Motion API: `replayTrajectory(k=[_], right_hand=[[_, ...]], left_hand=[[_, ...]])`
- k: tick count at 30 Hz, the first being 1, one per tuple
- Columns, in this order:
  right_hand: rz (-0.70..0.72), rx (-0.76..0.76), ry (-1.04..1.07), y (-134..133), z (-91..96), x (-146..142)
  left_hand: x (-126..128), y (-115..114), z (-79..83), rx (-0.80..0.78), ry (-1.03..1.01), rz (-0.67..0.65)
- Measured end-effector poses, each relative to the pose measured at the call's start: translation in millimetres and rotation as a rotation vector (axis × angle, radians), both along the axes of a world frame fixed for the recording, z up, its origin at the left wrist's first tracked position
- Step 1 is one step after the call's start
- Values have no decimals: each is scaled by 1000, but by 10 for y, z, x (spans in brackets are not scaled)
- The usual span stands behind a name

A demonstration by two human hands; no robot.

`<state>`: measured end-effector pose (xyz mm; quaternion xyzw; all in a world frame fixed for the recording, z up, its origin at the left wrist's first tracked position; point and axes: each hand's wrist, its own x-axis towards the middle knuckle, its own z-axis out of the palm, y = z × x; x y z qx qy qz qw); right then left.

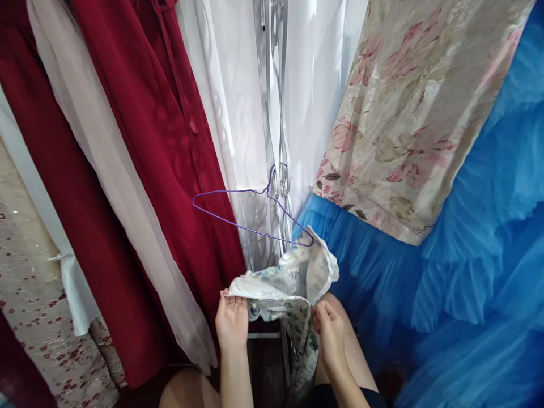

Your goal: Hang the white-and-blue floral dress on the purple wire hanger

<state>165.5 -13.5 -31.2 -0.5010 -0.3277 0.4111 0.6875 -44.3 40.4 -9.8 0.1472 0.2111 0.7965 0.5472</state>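
A whitish garment with a blue and green floral print (297,277) is held in front of me, its lower part hanging between my knees. My left hand (232,320), palm up, has its fingers at the left end of the garment's white edge, partly hidden by the cloth. On the other side my right hand (328,326) pinches the edge of the same garment. A purple wire hanger (268,191) hangs by its hook from a metal rail fitting. Its right end touches or reaches into the garment's upper right part; its left end is bare.
Dark red gowns (140,113) and a pale sheer panel (106,130) hang at left, beside a sequined dress (76,345). White cloth (238,85) and metal rods (272,73) stand behind the hanger. A floral dress (395,124) and blue tulle (463,255) hang at right.
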Motion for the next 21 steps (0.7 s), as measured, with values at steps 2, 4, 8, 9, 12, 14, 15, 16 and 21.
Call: replayTrajectory(k=[2,4,8,9,12,14,15,16,21], right_hand=[[1,-20,-36,-65,-107,45],[45,-9,-51,-96,-96,48],[258,108,-65,-186,197,-90],[338,141,-67,-229,288,-137],[539,164,-36,-367,498,-236],[664,114,-28,-426,564,-240],[715,76,-33,-441,577,-224],[750,27,-42,-448,581,-199],[695,-128,-40,-453,589,-33]], left_hand=[[127,-194,88,41,38,18],[255,-369,253,86,135,-9],[534,-649,548,170,454,-116],[601,-699,581,182,568,-135],[737,-776,587,210,882,-155],[744,-765,556,205,963,-118],[720,-747,543,202,958,-95],[682,-726,533,206,932,-76],[417,-727,441,271,923,-301]])
